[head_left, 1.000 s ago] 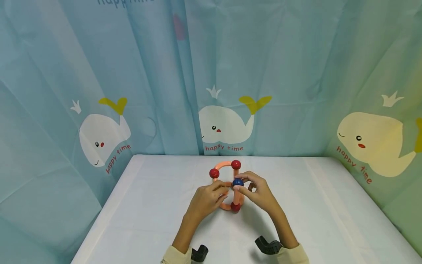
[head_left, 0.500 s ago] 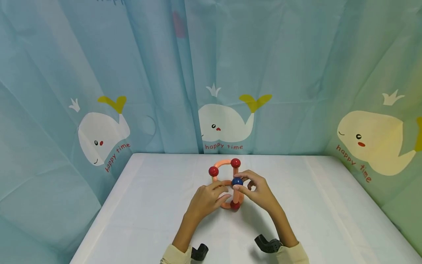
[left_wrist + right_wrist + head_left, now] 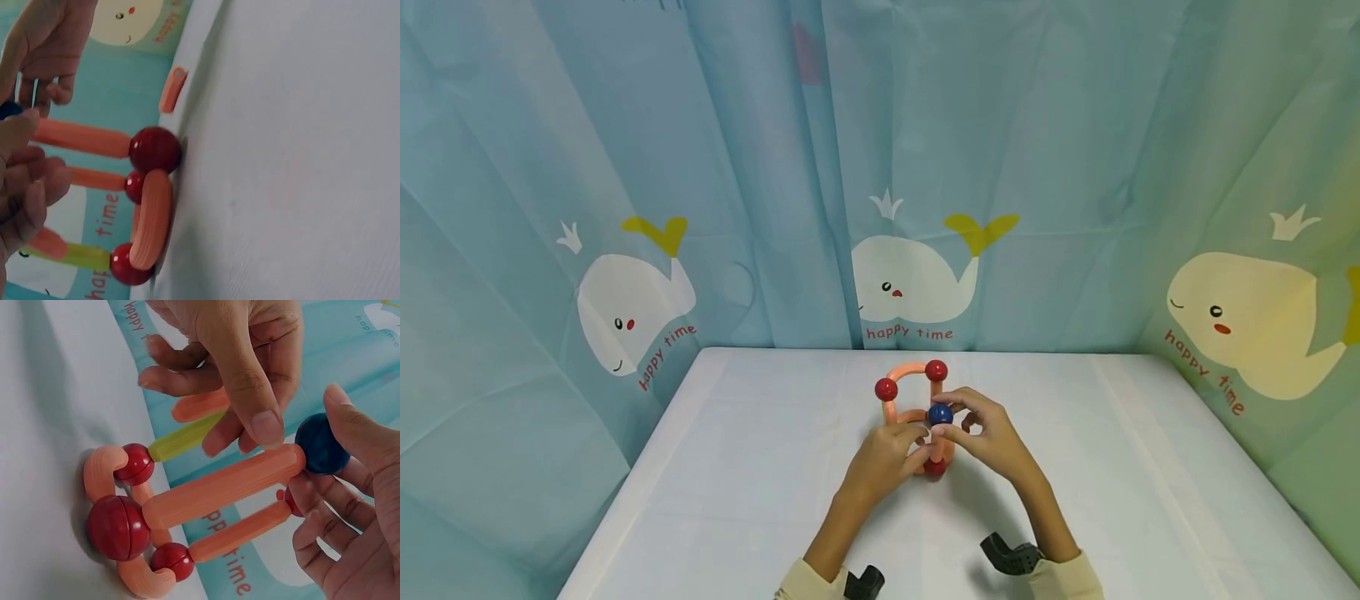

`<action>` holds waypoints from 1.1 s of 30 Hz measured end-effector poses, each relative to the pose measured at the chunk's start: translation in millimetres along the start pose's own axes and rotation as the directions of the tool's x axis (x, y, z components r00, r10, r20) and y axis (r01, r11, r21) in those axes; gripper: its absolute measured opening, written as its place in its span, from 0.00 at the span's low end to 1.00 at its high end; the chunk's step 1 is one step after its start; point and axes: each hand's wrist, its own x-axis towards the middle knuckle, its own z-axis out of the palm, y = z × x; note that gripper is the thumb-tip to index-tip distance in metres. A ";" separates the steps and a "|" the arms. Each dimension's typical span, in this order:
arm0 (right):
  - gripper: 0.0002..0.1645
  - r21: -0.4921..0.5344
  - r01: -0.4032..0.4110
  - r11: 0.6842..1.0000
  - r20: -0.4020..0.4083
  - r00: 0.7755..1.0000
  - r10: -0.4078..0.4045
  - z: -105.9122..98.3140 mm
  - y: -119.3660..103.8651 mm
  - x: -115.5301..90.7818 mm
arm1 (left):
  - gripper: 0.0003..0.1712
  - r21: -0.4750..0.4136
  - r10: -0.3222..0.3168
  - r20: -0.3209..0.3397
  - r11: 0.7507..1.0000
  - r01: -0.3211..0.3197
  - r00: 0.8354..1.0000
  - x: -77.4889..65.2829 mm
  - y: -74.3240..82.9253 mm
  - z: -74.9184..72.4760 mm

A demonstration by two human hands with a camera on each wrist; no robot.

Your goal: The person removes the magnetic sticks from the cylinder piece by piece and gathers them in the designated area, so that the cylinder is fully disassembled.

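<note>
A toy frame of ribbed rods and balls stands upright on the white table (image 3: 760,467). Blue ball (image 3: 322,444) tops an upright orange rod (image 3: 219,487), whose foot meets a red ball (image 3: 119,528). My right hand (image 3: 988,433) pinches the blue ball between thumb and fingers. Just left of it is my left hand (image 3: 880,462), fingers loosely bent, thumb tip close to the rod's upper end; whether it touches is unclear. Behind the left hand are a yellow-green rod (image 3: 181,440) and another orange rod (image 3: 200,403). Red balls (image 3: 886,389) joined by a curved orange rod (image 3: 910,369) form the far top.
Curved orange rods (image 3: 153,219) join the red balls at the base. In the left wrist view, a short orange piece (image 3: 173,89) appears apart from the front ball. A blue whale-print curtain (image 3: 1060,167) encloses the table's back and sides.
My left hand has moved right and toward the near side, uncovering an orange rod under the left red ball. My right hand stays at the blue ball.
</note>
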 end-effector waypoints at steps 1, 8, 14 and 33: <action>0.21 0.002 0.000 1.000 0.004 1.000 0.000 -0.5 0.4 -0.2 | 0.09 -0.017 -0.017 0.002 1.000 0.017 1.000 0.5 1.2 1.5; 0.21 0.011 0.012 1.000 0.017 1.000 -0.012 -2.2 3.3 -0.3 | 0.13 -0.044 -0.153 0.004 0.987 0.153 0.988 2.0 10.5 11.4; 0.19 0.008 0.033 0.999 0.000 0.999 -0.033 -2.3 4.7 -0.1 | 0.12 -0.041 -0.217 -0.004 0.975 0.217 0.976 -0.4 18.2 19.0; 0.18 -0.069 0.087 0.994 -0.060 0.994 -0.091 1.0 3.3 -0.1 | 0.11 -0.122 -0.290 0.015 0.949 0.289 0.957 -4.2 24.7 24.0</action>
